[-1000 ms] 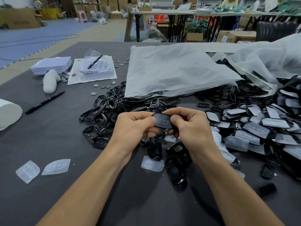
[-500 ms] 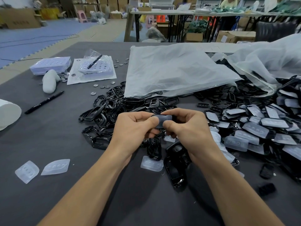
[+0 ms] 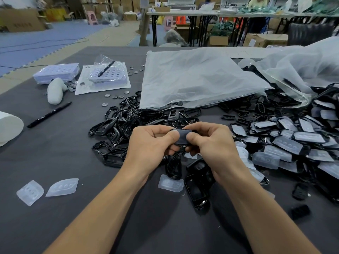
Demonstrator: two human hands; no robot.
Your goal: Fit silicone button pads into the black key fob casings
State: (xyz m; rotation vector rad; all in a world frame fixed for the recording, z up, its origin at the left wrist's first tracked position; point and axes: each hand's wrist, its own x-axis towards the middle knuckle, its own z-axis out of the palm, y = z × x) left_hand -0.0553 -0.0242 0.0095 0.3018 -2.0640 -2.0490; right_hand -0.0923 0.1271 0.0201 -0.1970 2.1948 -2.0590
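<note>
Casing [image 3: 180, 143], black, is held up off the table [image 3: 55, 217] at mid-frame, between both hands. A greyish button pad [image 3: 182, 136] shows on its top face, in the gap between the two thumbs. Can't tell if it's fully seated. Left hand [image 3: 152, 145] is clamped on the casing's left end, thumb on top and fingers curled under. Right hand [image 3: 211, 143] clamps the right end the same way. Thumb tips are close but apart.

Directly under the hands lie a few black fob shells [image 3: 198, 187] and one loose clear pad [image 3: 170, 184], which touches a shell on its right. Behind and to the left of the hands is a heap of empty black frames [image 3: 119, 123]. To the right is a big pile of casings w/ pads already in [image 3: 293, 142].

Beyond the heaps a large clear plastic bag [image 3: 192, 79] lies flat, its near edge over some frames. Near the table's front left edge two more clear pads [image 3: 30, 192] [image 3: 62, 186] sit side by side, well apart from the rest. Further left and back are a black marker [image 3: 49, 114], a white roll [image 3: 9, 127] at the frame edge, scattered coin cells [image 3: 113, 97] and stacked clear trays [image 3: 56, 72].
</note>
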